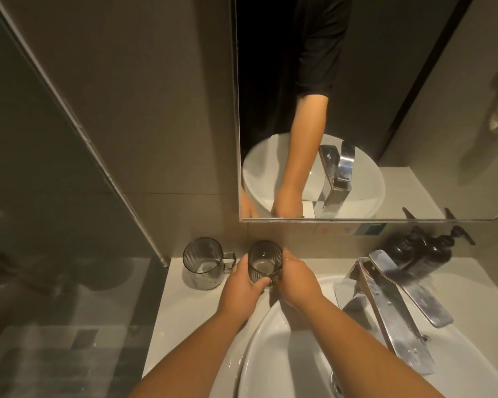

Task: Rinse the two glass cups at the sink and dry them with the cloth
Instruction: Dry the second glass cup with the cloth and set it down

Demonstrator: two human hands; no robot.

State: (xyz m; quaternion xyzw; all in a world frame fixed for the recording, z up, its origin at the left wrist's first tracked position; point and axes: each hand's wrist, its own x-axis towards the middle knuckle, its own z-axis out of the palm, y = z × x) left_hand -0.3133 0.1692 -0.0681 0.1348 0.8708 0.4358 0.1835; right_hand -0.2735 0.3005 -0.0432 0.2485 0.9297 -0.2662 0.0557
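Both hands held one ribbed glass cup (264, 262) upright over the desk (181, 308), just behind the back-left rim of the sink (270, 340). The left hand (243, 285) wrapped the cup's left wall, its fingers (260, 283) curled under the base. The right hand (295, 278) pressed against the right wall; its fingers were hidden behind the glass, so their spread could not be told. The second cup (203, 262), with a handle, stood left of the held one, farther from the sink, apart from both hands. The tap (397, 305) rose at the sink's right side; no water was seen running. No cloth was in view.

Assessment: the step in hand appeared to be bringing the cup to the sink. It would be done well by keeping one hand closed firmly around the ribbed wall, as wet glass slips, freeing the other for the tap lever, and keeping the cup clear of the sink rim and spout.
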